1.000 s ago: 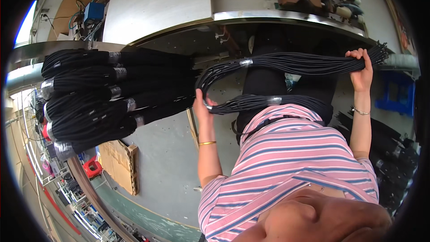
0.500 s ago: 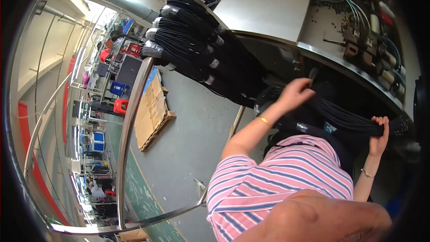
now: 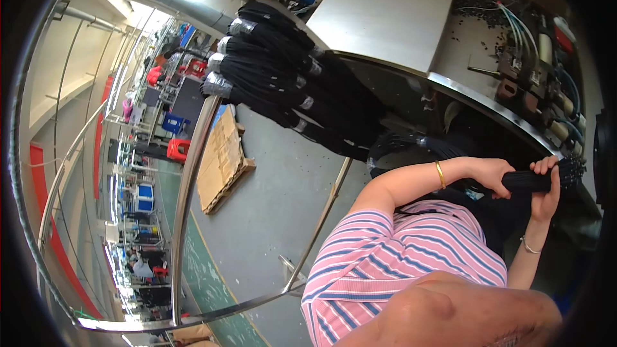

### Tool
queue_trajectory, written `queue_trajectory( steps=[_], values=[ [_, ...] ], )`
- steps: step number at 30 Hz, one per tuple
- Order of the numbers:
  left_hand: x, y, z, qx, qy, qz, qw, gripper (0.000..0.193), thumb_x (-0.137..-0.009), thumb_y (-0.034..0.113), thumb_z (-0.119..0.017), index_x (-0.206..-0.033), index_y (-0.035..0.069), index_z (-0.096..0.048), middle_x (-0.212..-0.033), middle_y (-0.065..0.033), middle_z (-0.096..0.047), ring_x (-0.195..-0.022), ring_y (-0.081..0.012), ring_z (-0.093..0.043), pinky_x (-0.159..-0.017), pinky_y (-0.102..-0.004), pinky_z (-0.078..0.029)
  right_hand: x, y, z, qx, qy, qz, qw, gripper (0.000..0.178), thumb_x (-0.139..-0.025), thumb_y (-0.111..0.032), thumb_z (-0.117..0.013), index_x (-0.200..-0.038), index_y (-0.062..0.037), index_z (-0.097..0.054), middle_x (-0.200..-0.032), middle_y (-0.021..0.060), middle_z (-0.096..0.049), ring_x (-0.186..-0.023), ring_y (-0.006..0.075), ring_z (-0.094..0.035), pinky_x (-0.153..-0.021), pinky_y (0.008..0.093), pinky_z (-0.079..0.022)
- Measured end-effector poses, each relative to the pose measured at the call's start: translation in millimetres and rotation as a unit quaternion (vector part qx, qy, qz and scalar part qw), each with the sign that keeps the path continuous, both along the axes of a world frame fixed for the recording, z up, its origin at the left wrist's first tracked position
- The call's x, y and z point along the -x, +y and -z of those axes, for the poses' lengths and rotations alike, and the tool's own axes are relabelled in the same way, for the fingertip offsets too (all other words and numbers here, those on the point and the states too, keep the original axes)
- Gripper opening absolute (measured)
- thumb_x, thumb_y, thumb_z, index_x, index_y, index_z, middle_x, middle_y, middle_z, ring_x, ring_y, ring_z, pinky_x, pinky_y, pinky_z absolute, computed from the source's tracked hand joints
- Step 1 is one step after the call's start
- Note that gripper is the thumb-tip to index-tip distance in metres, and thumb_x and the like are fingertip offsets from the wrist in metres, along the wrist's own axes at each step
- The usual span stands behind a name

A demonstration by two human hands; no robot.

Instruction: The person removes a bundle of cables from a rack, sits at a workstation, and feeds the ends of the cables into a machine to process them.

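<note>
- The person, wearing a pink, white and blue striped shirt point(image 3: 411, 250), is gripping a black cable bundle point(image 3: 536, 181) with both hands at the right of the view, just below the edge of the steel workbench point(image 3: 392, 9).
- The left hand point(image 3: 491, 175) is reaching across from a forearm wearing a gold bangle point(image 3: 439, 174); its fingers are curling closed around the bundle.
- The right hand point(image 3: 546, 189) is coming up from below, with a thin bracelet point(image 3: 528, 246) on its wrist; its fingers point(image 3: 545, 166) are wrapping over the top of the same bundle, just beside the left hand.
- The bundle is lying roughly level between the two hands, its cut end point(image 3: 572, 170) sticking out past the right hand. Its other end is running into shadow under the bench, and where it stops cannot be told.
- A large stack of bound black cable bundles point(image 3: 289, 87) is hanging over a curved steel rail point(image 3: 193, 173), well apart from the hands, each bundle carrying a silver-grey taped band.
- On the right part of the bench, a small machine with hoses and fittings point(image 3: 546, 71) is sitting, with small dark bits scattered about it.
- A flattened cardboard sheet point(image 3: 222, 160) is lying on the grey floor point(image 3: 276, 186) below the rail.
- Farther off at the left, red and blue crates point(image 3: 177, 148) are standing along a factory aisle.
</note>
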State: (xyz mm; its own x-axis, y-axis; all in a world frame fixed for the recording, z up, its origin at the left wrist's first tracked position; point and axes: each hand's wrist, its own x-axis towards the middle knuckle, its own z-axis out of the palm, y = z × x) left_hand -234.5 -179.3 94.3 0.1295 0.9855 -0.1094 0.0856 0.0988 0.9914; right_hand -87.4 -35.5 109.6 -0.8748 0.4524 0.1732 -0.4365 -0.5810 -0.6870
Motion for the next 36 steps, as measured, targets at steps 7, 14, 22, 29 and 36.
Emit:
queue_trajectory(
  steps=[7,14,22,29,36],
  values=[
    [-21.9,-5.5,-10.0,-0.019,-0.034,-0.171,0.984,0.023,-0.075,0.020,-0.074,-0.076,0.001,-0.063,-0.062,-0.0041,-0.064,-0.058,-0.0136,-0.064,-0.061,-0.0255,-0.050,28.6,-7.5,-0.1,-0.111,-0.106,0.009,0.988,0.010,-0.096,-0.015,-0.052,-0.096,-0.0063,-0.047,-0.075,0.0013,-0.042,-0.072,0.0122,-0.046,-0.077,0.0299,-0.043],
    [-7.9,8.8,12.6,0.075,-0.059,0.045,0.994,0.033,-0.079,0.023,-0.069,-0.054,0.005,-0.059,-0.053,-0.0017,-0.059,-0.053,-0.0114,-0.060,-0.060,-0.0251,-0.047,39.4,5.5,8.9,-0.079,-0.011,-0.221,0.972,0.020,-0.091,-0.018,-0.060,-0.087,-0.0082,-0.043,-0.066,0.0015,-0.044,-0.060,0.0120,-0.049,-0.067,0.0284,-0.045],
    [-54.6,20.2,19.9,-0.093,0.182,-0.385,0.900,0.066,-0.067,0.033,-0.079,-0.113,-0.002,-0.049,-0.092,-0.0221,-0.064,-0.085,-0.0406,-0.063,-0.074,-0.0413,-0.051,50.5,20.8,-4.6,-0.081,-0.177,-0.063,0.979,0.011,-0.091,-0.009,-0.057,-0.094,-0.0054,-0.047,-0.067,0.0019,-0.046,-0.062,0.0125,-0.051,-0.065,0.0282,-0.046],
    [-46.2,29.3,18.8,0.055,-0.002,-0.258,0.965,0.045,-0.075,0.024,-0.073,-0.106,-0.003,-0.054,-0.071,-0.0126,-0.064,-0.065,-0.0226,-0.065,-0.062,-0.0350,-0.052,48.1,16.8,-14.9,-0.159,-0.269,-0.051,0.949,0.014,-0.085,-0.013,-0.065,-0.088,-0.0051,-0.054,-0.062,0.0014,-0.053,-0.057,0.0111,-0.054,-0.057,0.0253,-0.043],
    [-17.5,-0.6,25.2,-0.007,-0.096,-0.334,0.938,0.018,-0.088,0.012,-0.062,-0.074,0.002,-0.060,-0.062,-0.0023,-0.059,-0.055,-0.0114,-0.056,-0.052,-0.0252,-0.043,59.7,-15.6,-30.2,-0.319,-0.277,-0.035,0.906,0.047,-0.085,-0.024,-0.069,-0.120,0.0019,-0.052,-0.098,0.0087,-0.061,-0.085,0.0147,-0.062,-0.077,0.0285,-0.050]
  ],
)
